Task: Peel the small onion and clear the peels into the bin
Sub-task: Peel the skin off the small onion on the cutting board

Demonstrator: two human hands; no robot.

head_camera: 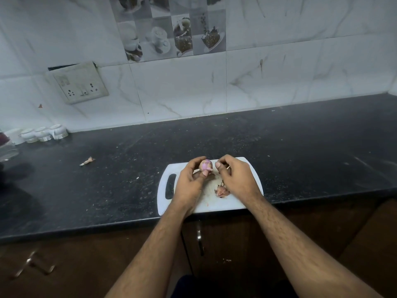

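Note:
My left hand (pixel 190 179) holds a small pinkish-purple onion (pixel 205 164) between thumb and fingers, just above the white cutting board (pixel 236 203). My right hand (pixel 235 176) is close beside the onion on its right, fingers curled and pinched; a thin pale sliver shows at its fingertips. A small heap of pink-brown peels (pixel 222 191) lies on the board below the right hand. One loose peel (pixel 87 161) rests on the black counter far to the left. No bin is in view.
The black stone counter (pixel 300 147) runs to the marble-tiled wall. Several small white cups (pixel 44 134) and a glass container (pixel 7 150) stand at the far left. A socket plate (pixel 80 84) is on the wall. Brown cabinet doors with a handle (pixel 199 241) are below.

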